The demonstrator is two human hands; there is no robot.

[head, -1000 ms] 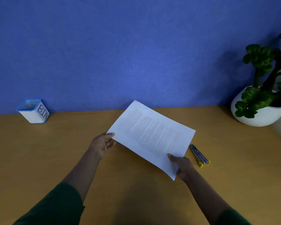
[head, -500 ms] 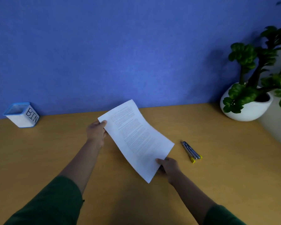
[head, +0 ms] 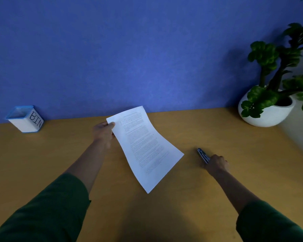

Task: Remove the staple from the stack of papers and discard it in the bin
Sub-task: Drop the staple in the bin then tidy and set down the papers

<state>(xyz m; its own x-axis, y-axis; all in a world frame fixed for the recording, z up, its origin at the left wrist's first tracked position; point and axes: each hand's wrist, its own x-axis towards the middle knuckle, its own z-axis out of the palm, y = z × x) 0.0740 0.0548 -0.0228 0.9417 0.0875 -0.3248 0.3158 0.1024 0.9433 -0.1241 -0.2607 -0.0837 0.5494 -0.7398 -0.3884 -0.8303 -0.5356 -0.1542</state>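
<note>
A white stack of printed papers [head: 143, 147] hangs tilted over the middle of the wooden desk [head: 42, 163]. My left hand [head: 103, 131] pinches its top left corner, thumb on the front. The staple itself is too small to make out. To the right, my right hand [head: 217, 164] lies over the near end of a grey metal staple remover [head: 202, 154] on the desk, fingers curled round it. A small white bin [head: 25, 119] with a blue rim, marked BIN, stands at the far left by the wall.
A blue wall [head: 147, 49] runs along the desk's back edge. A white pot [head: 266, 114] with a green plant stands at the back right corner. The desk's right edge drops off near the pot.
My right hand has let go of the paper's lower corner and moved right onto the staple remover. The left hand alone holds the stack, which now hangs more upright.
</note>
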